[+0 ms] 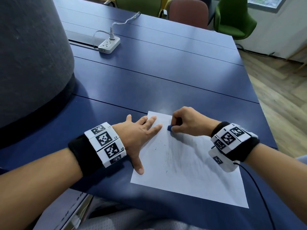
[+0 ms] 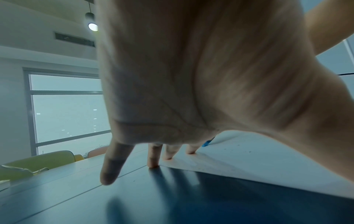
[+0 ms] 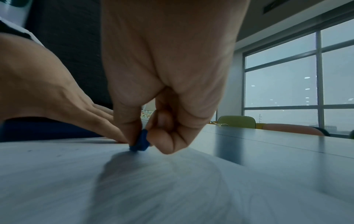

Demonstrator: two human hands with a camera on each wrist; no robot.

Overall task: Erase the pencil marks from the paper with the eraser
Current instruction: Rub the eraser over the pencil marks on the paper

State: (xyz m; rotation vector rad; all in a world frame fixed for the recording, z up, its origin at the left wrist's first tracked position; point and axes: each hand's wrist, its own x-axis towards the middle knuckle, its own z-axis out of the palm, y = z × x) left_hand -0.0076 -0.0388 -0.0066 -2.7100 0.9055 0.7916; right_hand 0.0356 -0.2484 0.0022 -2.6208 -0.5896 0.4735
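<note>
A white sheet of paper point(image 1: 196, 178) lies on the blue table point(image 1: 149, 77), with grey pencil smudges point(image 1: 176, 156) across its middle and a few dark crumbs. My right hand point(image 1: 184, 123) pinches a small blue eraser point(image 1: 169, 128) between thumb and fingers, its tip pressed on the paper near the far left corner. The right wrist view shows the eraser point(image 3: 140, 143) touching the paper point(image 3: 172, 189). My left hand point(image 1: 139, 138) lies flat with fingers spread, pressing the paper's left edge; its fingertips point(image 2: 153, 165) touch paper point(image 2: 268, 163) and table.
A large grey padded column point(image 1: 31, 60) stands at the left on the table. A white power strip point(image 1: 108, 44) with a plugged cable sits at the back. Green point(image 1: 232, 19) and brown chairs point(image 1: 187, 12) stand behind the table. A black cable point(image 1: 259, 193) runs from my right wrist.
</note>
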